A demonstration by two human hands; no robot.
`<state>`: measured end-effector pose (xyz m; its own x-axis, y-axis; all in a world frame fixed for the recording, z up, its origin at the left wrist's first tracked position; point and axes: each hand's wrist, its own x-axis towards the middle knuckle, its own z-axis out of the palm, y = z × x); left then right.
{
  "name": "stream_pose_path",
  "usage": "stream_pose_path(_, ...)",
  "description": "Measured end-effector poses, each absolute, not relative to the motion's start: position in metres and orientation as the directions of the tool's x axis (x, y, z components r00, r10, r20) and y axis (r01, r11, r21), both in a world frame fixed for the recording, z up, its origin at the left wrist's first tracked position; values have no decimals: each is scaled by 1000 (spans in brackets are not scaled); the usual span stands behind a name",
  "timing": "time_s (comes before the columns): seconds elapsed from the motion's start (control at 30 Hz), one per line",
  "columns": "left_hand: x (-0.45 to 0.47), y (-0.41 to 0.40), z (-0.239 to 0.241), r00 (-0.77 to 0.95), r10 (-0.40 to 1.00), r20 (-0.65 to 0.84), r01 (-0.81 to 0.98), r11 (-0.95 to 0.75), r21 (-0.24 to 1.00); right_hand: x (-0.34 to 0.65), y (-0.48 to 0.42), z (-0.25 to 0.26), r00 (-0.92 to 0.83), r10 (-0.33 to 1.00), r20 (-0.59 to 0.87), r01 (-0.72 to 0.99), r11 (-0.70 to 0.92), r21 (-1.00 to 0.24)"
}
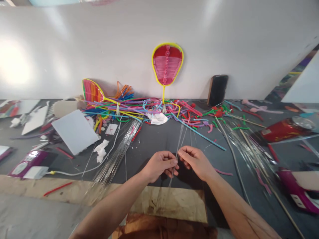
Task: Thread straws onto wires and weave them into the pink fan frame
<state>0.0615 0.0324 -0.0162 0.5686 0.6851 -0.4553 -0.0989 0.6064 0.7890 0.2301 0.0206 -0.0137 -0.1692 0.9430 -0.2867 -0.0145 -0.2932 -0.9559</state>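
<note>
The left hand [159,166] pinches a few thin clear strands [179,139] between thumb and fingers; the right hand [198,162] has its thumb and fingertips drawn together just beside them, though whether they grip one I cannot tell. The strands run up and away from the fingers and trail down below them, toward the pale board [181,202]. A light, steady left pinch should suit such fine lengths, leaving the right fingertips free to part or align them. Beyond the fingers on the table [149,141], the fuzzy coloured stems [129,108] could snag loose ends; left of them lies a spread strand bundle [119,151].
</note>
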Motion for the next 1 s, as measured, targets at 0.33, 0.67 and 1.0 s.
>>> stream_pose_path(0.33, 61, 33, -15, 572, 675, -467, -78, 611, 788, 230, 20, -14, -184, 941, -283, 8, -287, -958)
stream_pose_path(0.67, 60, 34, -15, 604, 655, -454, -52, 601, 798, 229, 20, -10, -187, 937, -295, 17, -297, -955)
stream_pose_path(1.0, 57, 29, -6, 733, 451, -510, 42, 717, 696, 257, 36, -18, 186, 977, -107, -360, -34, -932)
